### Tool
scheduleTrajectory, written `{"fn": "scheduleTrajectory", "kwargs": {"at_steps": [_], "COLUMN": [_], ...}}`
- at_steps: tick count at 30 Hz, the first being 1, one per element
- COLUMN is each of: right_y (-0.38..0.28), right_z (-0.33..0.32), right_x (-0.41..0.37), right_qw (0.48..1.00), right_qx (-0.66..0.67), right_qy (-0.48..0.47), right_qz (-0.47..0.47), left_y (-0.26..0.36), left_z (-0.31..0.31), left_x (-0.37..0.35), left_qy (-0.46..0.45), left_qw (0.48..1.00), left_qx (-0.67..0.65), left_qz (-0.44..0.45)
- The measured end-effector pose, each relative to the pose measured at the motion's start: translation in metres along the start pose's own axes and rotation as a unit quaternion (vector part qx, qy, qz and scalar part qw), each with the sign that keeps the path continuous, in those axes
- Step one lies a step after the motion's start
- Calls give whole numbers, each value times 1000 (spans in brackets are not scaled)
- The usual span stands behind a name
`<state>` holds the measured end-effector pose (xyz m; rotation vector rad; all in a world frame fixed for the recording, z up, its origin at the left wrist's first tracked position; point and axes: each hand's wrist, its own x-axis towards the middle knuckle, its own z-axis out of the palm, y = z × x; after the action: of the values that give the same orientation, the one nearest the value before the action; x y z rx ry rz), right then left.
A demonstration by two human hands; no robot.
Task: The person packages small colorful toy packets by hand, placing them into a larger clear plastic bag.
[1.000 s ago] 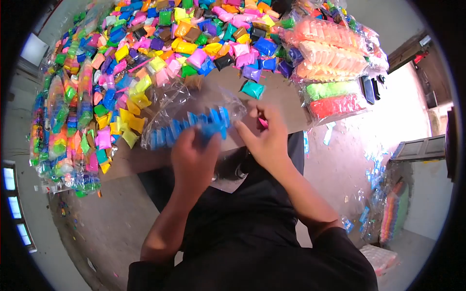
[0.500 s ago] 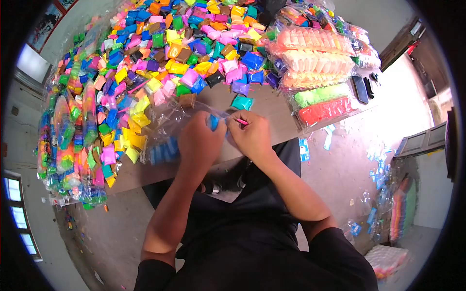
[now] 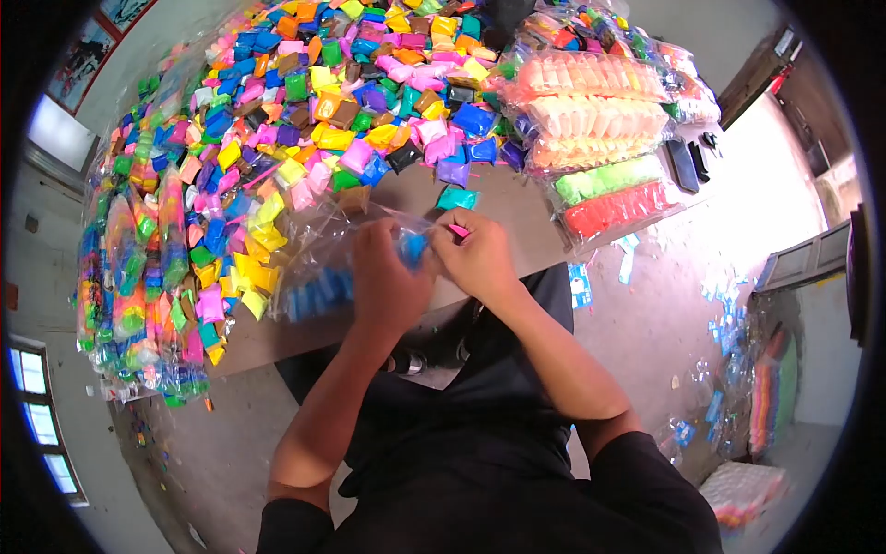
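Observation:
A clear plastic bag lies on the brown table, filled with a row of blue packets. My left hand grips the bag near its open end, fingers closed over the blue packets there. My right hand is pressed against the left hand at the bag's mouth and pinches a thin pink stick. A single teal packet lies on the table just beyond my hands.
A big heap of small coloured packets covers the far and left table. Filled bags of orange, green and red packets are stacked at the right. More filled bags line the left edge. Scraps litter the floor.
My hands came together at the bag's mouth. The left hand slid toward the open end, now covering most of the blue packets seen a second ago.

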<state>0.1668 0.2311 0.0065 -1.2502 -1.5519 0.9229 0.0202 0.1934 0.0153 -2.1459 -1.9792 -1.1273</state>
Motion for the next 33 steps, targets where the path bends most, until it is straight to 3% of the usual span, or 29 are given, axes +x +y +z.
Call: {"fn": "scheduleTrajectory", "kwargs": {"at_steps": [2, 3, 5, 8, 14, 17, 25, 33], "right_y": [2, 3, 8, 9, 9, 10, 7, -9], "right_z": [-1, 0, 3, 5, 5, 2, 9, 16], "right_x": [1, 1, 2, 3, 5, 6, 5, 12], "right_qw": [1000, 1000, 1000, 999, 999, 998, 995, 989], "right_qx": [-4, -7, 6, 14, 0, 0, -20, -146], "right_qy": [-2, -7, -16, -24, -26, -12, 27, -23], "right_qz": [-6, -14, -8, -18, -39, -69, -90, -18], "left_y": [-10, -18, -31, -48, -29, -30, -51, -63], "left_z": [-16, -20, -29, -25, -30, -29, -11, -6], "left_x": [0, 2, 6, 13, 28, 29, 27, 28], "left_qy": [-10, -10, -155, -198, -288, -258, -280, -262], "left_qw": [989, 989, 962, 940, 911, 911, 892, 897], "left_qx": [-55, -54, -75, -60, -33, -29, -10, -19], "left_qz": [135, 136, 212, 271, 292, 322, 354, 355]}}
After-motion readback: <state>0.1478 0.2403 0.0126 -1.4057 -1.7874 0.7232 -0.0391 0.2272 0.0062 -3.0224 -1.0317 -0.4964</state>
